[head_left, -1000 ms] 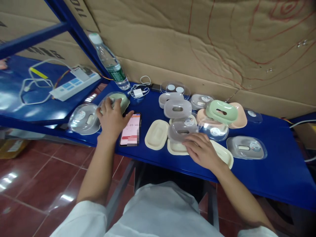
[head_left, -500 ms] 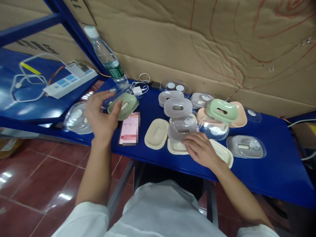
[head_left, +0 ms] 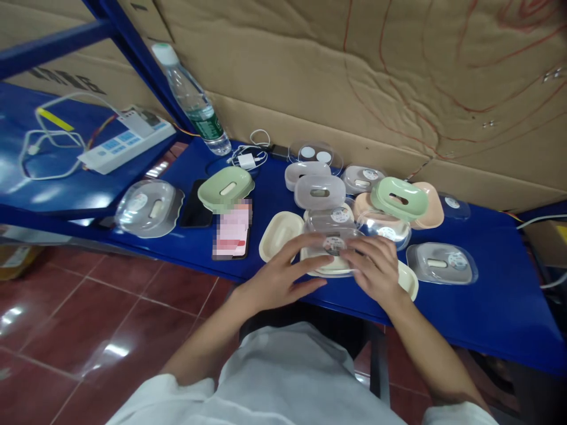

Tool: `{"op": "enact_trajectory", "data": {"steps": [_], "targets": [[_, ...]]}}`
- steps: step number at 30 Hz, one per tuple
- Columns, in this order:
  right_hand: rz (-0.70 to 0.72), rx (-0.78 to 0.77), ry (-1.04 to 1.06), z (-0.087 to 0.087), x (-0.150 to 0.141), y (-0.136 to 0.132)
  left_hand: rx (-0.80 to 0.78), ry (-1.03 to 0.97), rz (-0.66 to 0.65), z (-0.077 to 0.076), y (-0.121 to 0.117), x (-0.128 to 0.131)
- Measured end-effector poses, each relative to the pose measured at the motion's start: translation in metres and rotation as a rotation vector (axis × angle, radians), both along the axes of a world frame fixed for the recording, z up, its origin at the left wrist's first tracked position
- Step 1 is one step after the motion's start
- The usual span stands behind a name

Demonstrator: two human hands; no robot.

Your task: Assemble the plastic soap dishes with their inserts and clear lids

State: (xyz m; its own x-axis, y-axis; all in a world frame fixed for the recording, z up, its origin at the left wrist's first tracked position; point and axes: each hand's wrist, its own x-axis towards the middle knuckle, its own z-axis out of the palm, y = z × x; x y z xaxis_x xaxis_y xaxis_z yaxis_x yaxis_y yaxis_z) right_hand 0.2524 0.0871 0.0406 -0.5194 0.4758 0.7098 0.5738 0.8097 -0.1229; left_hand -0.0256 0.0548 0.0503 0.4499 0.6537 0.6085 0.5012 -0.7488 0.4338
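Observation:
My left hand and my right hand meet over the middle of the blue table, one on each side of a clear lid with a round sticker. Their fingers rest along its sides. The lid sits over a soap-dish-like box whose cream base shows at the front; fingers hide part of it. Left of my left hand lies a cream oval tray. Another cream tray shows partly behind my right hand. A green dish with a cream insert rests near the phone.
A phone, a dark flat device and a lidded dish are on the left. A water bottle stands behind. Grey dishes, a green tray and a lidded grey dish are at the back and right.
My left hand has moved right from above the green dish to the middle, bringing the clear lid. My right hand stays near the same place, its fingers now on the lid.

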Motion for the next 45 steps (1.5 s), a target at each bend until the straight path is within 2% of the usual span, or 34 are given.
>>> {"op": "enact_trajectory", "data": {"steps": [2, 4, 6, 7, 9, 10, 15, 18, 21, 24, 27, 31, 35, 39, 41, 43, 45], "targets": [[-0.070, 0.019, 0.057, 0.004, 0.008, 0.003, 0.007, 0.095, 0.161, 0.003, 0.015, -0.028], [-0.218, 0.035, 0.095, 0.006, 0.015, 0.008, -0.001, 0.160, 0.530, 0.007, 0.037, -0.066], [-0.400, 0.017, 0.109, 0.007, 0.020, 0.015, -0.125, 0.238, 0.895, 0.008, 0.059, -0.102], [-0.482, -0.008, 0.105, 0.007, 0.022, 0.019, -0.229, 0.324, 0.940, 0.006, 0.069, -0.115], [-0.581, -0.093, 0.061, 0.006, 0.023, 0.026, -0.314, 0.386, 0.937, 0.000, 0.082, -0.132], [-0.584, -0.136, 0.028, 0.005, 0.024, 0.029, -0.330, 0.388, 0.903, -0.004, 0.086, -0.135], [-0.425, -0.319, -0.114, 0.002, 0.023, 0.032, -0.288, 0.222, 0.847, -0.016, 0.093, -0.124], [-0.380, -0.242, -0.073, 0.005, 0.018, 0.024, -0.295, 0.160, 0.786, -0.012, 0.098, -0.113], [-0.109, -0.145, -0.153, 0.007, 0.002, 0.009, -0.307, 0.146, 0.685, -0.006, 0.107, -0.102], [0.152, -0.142, -0.340, 0.004, -0.018, -0.003, -0.336, 0.167, 0.608, -0.002, 0.116, -0.093], [0.188, -0.150, -0.408, 0.000, -0.030, -0.006, -0.366, 0.194, 0.515, -0.002, 0.125, -0.084], [0.106, -0.153, -0.332, 0.000, -0.027, -0.001, -0.357, 0.230, 0.429, -0.004, 0.127, -0.079], [0.010, -0.153, -0.295, 0.001, -0.021, 0.000, -0.328, 0.282, 0.539, 0.001, 0.115, -0.084], [-0.057, -0.123, -0.280, 0.000, -0.021, 0.000, -0.281, 0.264, 0.696, 0.010, 0.090, -0.109], [-0.089, -0.106, -0.276, 0.001, -0.021, 0.001, -0.249, 0.230, 0.852, 0.013, 0.073, -0.131], [-0.106, -0.093, -0.271, 0.001, -0.020, 0.001, -0.244, 0.182, 1.078, 0.012, 0.055, -0.158], [-0.117, -0.089, -0.269, 0.001, -0.018, 0.002, -0.308, 0.148, 1.291, 0.006, 0.039, -0.185]]}}
